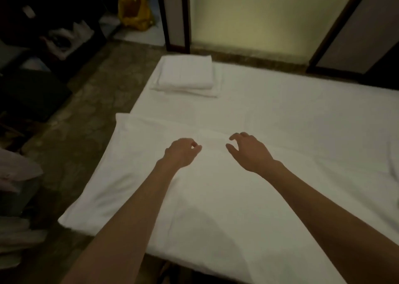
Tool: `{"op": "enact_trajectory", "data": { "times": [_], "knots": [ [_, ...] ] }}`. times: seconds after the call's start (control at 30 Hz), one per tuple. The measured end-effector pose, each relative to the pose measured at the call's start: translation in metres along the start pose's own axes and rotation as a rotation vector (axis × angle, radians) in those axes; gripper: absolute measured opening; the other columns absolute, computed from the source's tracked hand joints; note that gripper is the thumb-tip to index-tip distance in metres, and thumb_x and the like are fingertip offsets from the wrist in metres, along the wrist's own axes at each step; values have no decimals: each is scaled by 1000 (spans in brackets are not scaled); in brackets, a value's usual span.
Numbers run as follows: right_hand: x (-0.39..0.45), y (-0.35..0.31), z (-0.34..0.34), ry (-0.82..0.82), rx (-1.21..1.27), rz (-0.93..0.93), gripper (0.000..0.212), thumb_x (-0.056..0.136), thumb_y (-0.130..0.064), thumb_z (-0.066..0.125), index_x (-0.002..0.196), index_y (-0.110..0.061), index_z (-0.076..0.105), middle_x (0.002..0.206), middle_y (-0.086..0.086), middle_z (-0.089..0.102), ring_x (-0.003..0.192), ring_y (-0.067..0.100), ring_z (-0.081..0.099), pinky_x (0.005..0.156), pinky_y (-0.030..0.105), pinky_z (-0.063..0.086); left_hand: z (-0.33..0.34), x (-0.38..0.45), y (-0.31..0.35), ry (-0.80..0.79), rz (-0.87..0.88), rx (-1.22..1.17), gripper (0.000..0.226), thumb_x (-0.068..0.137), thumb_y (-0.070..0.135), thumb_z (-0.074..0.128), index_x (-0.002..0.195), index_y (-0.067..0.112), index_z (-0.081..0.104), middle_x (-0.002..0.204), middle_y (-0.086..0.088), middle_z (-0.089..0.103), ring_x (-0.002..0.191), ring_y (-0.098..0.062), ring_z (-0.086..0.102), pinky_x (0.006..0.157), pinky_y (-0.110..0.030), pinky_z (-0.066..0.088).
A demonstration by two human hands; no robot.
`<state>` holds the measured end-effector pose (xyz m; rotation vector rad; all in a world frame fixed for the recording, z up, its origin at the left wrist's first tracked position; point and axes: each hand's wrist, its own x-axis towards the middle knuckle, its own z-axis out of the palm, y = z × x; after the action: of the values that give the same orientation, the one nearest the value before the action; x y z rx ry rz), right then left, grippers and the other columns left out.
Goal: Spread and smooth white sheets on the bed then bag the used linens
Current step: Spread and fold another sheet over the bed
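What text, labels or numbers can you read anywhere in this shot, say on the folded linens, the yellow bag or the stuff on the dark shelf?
None can be read.
Folded white linens on the bed sheet: plain, no tag or print visible.
Yellow plastic bag on the floor: no visible lettering; dim and blurred.
Pale items on the dark shelf: too dark and blurred to tell.

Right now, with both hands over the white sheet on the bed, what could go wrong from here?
1. The top sheet overhangs the bed's left edge; a pull toward that side could perhaps slide it onto the floor.
2. The folded linen stack lies at the far left corner, so spreading the sheet toward it might push it off.
3. Neither the left hand nor the right hand seems to hold cloth, so the ridge between them may stay unsmoothed.
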<state>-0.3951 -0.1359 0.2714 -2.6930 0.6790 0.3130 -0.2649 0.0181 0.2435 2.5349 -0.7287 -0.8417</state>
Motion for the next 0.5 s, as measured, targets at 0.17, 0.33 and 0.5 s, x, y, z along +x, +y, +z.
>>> {"op": "enact_trajectory", "data": {
  "times": [0.17, 0.33, 0.5],
  "knots": [
    [-23, -5, -81, 102, -36, 18, 45, 102, -44, 34, 134, -17, 49, 133, 6, 53, 121, 26, 50, 98, 39, 40, -50, -22, 63, -35, 114, 91, 35, 100, 41, 44, 109, 13, 63, 114, -7, 65, 106, -24, 58, 96, -40, 46],
    [-43, -23, -119, 252, 2, 71, 45, 102, -45, 34, 132, -16, 50, 132, 6, 55, 117, 25, 53, 97, 40, 43, -108, -42, 103, -10, 254, 133, 39, 100, 40, 46, 106, 6, 64, 105, -9, 64, 90, -21, 58, 81, -33, 44],
    [-67, -27, -97, 176, -34, 197, 47, 101, -49, 32, 132, -17, 48, 133, 8, 53, 119, 27, 51, 97, 38, 42, -151, -58, 129, -7, 374, 197, 44, 101, 42, 43, 113, 5, 63, 113, -10, 65, 95, -21, 57, 86, -33, 43]
  ]
}}
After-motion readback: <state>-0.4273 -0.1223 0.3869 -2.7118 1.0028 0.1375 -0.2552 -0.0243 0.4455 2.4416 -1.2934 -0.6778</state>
